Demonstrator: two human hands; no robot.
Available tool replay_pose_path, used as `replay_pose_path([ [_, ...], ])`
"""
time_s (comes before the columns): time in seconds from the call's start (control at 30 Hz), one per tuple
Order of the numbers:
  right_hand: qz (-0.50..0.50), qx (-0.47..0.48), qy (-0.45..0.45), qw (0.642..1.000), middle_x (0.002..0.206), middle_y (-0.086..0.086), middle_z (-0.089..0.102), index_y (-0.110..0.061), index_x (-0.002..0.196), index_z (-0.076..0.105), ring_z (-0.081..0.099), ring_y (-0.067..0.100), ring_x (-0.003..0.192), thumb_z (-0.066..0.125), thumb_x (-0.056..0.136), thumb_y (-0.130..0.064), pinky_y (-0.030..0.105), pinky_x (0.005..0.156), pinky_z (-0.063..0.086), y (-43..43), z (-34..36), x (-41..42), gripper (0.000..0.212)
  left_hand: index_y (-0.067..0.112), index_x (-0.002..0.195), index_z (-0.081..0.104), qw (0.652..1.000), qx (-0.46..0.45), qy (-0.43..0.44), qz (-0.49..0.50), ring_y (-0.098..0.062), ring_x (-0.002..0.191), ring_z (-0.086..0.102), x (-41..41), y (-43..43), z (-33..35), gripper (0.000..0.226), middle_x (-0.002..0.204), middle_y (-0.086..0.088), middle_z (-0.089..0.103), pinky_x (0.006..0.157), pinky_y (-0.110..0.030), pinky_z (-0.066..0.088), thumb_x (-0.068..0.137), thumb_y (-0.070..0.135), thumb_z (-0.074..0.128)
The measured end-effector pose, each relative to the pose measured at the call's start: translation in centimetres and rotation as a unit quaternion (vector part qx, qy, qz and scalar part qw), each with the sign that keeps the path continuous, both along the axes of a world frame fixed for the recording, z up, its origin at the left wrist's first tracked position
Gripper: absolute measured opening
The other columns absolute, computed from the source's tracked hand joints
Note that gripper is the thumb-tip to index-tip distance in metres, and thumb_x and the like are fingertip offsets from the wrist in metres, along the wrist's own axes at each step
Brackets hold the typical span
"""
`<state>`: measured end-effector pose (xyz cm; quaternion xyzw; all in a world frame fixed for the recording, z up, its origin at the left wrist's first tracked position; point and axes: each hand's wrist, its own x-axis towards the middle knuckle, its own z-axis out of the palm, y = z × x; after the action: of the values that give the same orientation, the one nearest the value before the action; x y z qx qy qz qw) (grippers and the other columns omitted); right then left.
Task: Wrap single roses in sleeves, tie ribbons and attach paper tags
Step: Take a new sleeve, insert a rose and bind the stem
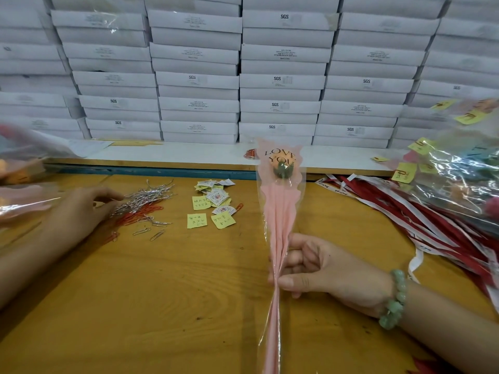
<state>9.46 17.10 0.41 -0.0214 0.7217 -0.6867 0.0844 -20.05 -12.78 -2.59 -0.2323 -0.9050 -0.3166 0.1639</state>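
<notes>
Left of the sleeved rose (pixel 280 211) my right hand (pixel 310 268) grips, bloom pointing away, my left hand (pixel 86 211) rests loose-fingered on the wire ties (pixel 141 197).

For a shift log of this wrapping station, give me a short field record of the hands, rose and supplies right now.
right hand: grips the sleeved rose at the gathered sleeve
left hand: fingertips at the wire ties
paper tags: loose, scattered mid-table
ribbons: red and white, piled at right
ribbon on sleeved rose: none visible
</notes>
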Motion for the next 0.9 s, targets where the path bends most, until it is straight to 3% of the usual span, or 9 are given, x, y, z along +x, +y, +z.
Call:
replay_pose_path([
  [0.1,0.002,0.001,-0.002,1.000,0.088,0.001,0.072,-0.009,0.116,0.051,0.066,0.012,0.081,0.069,0.071,-0.007,0.019,0.064,0.053,0.1,0.1,0.0,0.048,0.024,0.089,0.069,0.999,0.048,-0.020,-0.002,-0.029,0.078,0.066,-0.1,-0.3,-0.5,0.023,0.087,-0.004,0.067,0.067,-0.052,0.058,0.089,0.001,0.064],
  [0.33,0.006,-0.007,-0.017,1.000,0.088,0.000,0.073,-0.007,0.130,0.040,0.069,0.010,0.084,0.069,0.070,-0.007,0.018,0.066,0.054,0.2,0.1,0.0,0.066,0.026,0.081,0.051,0.994,-0.037,0.100,-0.037,-0.016,0.068,0.064,0.6,-0.8,0.5,0.039,0.076,0.006,0.063,0.061,-0.044,0.056,0.076,-0.003,0.076],
  [0.6,0.012,-0.009,-0.006,1.000,0.089,0.000,0.074,-0.010,0.119,0.048,0.068,0.010,0.085,0.069,0.072,-0.008,0.019,0.066,0.055,0.2,0.0,-0.2,0.051,0.023,0.086,0.042,0.968,-0.140,0.206,-0.024,-0.023,0.057,0.056,1.8,-1.3,1.7,0.039,0.070,0.000,0.056,0.052,-0.041,0.049,0.076,0.010,0.077],
  [0.77,0.012,-0.009,-0.003,1.000,0.091,0.001,0.073,-0.009,0.119,0.048,0.068,0.011,0.086,0.070,0.073,-0.009,0.019,0.066,0.055,0.3,-0.2,-0.2,0.051,0.025,0.083,0.046,0.969,-0.085,0.230,-0.026,-0.017,0.054,0.050,2.0,-0.7,2.4,0.032,0.070,0.001,0.055,0.052,-0.040,0.047,0.082,0.009,0.073],
  [0.9,0.008,-0.010,0.006,1.000,0.089,-0.001,0.073,-0.010,0.114,0.050,0.067,0.010,0.084,0.070,0.074,-0.008,0.018,0.063,0.054,0.3,-0.3,-0.3,0.044,0.031,0.081,0.056,0.987,0.066,0.139,-0.052,-0.010,0.057,0.058,3.3,1.3,3.6,0.023,0.062,0.004,0.062,0.054,-0.026,0.046,0.089,0.012,0.066],
])
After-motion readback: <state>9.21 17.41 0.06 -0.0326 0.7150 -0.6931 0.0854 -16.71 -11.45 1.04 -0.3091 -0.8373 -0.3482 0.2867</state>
